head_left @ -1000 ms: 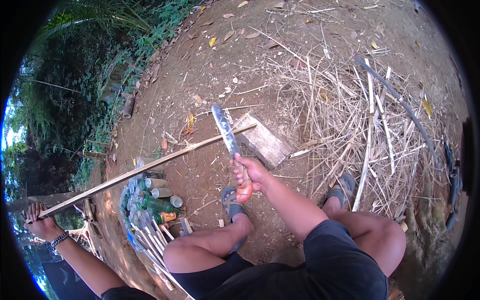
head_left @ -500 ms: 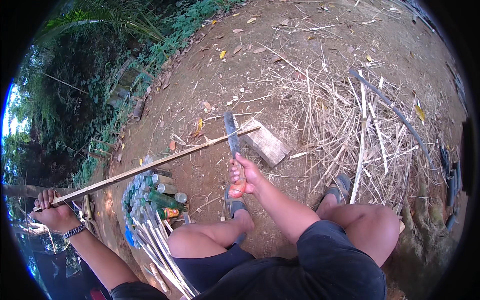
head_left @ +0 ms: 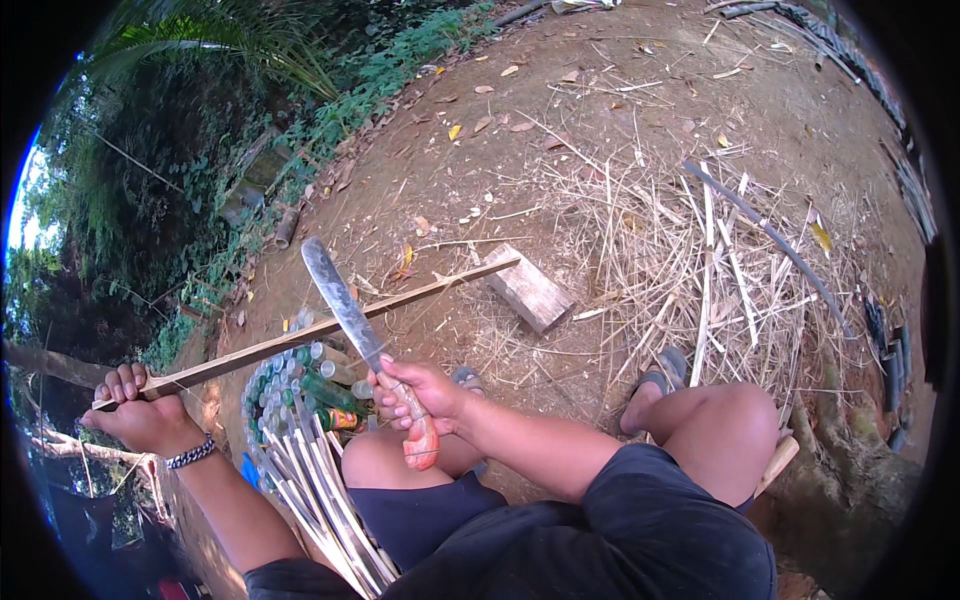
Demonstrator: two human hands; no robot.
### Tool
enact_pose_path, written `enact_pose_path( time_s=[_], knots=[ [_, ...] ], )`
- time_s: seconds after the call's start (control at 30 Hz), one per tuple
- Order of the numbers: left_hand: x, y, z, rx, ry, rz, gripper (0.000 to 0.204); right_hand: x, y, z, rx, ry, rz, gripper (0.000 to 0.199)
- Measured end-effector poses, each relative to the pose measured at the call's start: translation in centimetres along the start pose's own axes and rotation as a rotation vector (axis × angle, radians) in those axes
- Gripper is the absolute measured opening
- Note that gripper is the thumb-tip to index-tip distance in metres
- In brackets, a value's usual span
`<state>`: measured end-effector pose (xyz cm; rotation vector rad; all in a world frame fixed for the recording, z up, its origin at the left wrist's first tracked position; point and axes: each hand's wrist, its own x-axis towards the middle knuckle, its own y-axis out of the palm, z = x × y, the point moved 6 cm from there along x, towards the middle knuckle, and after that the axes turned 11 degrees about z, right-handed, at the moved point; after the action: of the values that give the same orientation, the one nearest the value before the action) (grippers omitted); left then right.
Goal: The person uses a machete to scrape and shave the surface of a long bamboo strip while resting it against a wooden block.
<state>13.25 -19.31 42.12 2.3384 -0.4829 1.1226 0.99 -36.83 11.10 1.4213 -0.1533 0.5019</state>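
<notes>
We brace the long bamboo strip (head_left: pixel 330 325) with its far end on the wooden block (head_left: pixel 529 290); our left hand (head_left: pixel 145 415) grips the near end. Our right hand (head_left: pixel 415 392), fingers wrapped tight, holds the machete (head_left: pixel 350 305), seemingly touching the strip for shaving.

We wear dark navy shorts (head_left: pixel 640 520) that cover both thighs, with knees and lower legs bare. Both forearms are bare, with no sleeves on them. On our left wrist sits a dark beaded or chain-link bracelet (head_left: pixel 190 455); the fisheye blurs which. On our feet are what look like grey open sandals (head_left: pixel 655 375).
</notes>
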Motion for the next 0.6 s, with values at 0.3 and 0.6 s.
enact_pose_path(
  time_s=[0.3,0.6],
  knots=[
    [-3.3,1.5,-2.6,0.176,0.068,-0.173,0.052,0.4,5.8,-3.3,-0.193,0.0,-0.026,0.035],
    [-3.8,2.2,-3.2,0.109,0.038,-0.164,0.046,-10.5,-2.7,4.2,-1.689,-0.092,-1.045,0.026]
  ],
)
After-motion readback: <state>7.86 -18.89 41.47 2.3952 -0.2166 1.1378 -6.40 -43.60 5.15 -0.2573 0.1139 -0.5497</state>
